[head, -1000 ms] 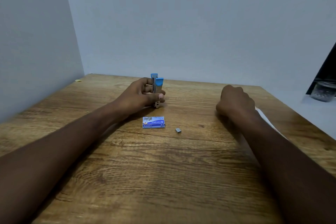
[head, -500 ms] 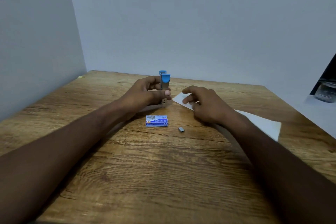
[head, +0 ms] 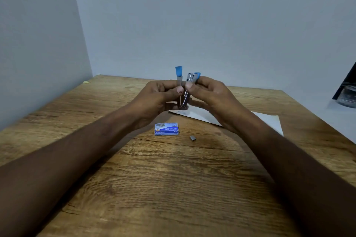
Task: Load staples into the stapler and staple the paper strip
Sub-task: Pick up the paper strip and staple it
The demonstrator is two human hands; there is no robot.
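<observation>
Stapler (head: 184,90): held upright above the surface (head: 173,188), hinged open in a V, blue-tipped arm up on one side, metal magazine arm on the other

Left hand (head: 154,98): fingers clamped on the stapler's blue-tipped arm

Right hand (head: 210,95): fingers clamped on the magazine arm

Staple box (head: 166,129): flat on the surface just nearer than the stapler, closed as far as shows

Loose staple strip (head: 192,137): on the surface beside the box, nearer than the stapler, untouched

Paper (head: 269,123): flat beneath and to the right of the stapler

Progress, judged: stapler opened; loading not visibly done, magazine contents too small to tell; closing and stapling left
</observation>
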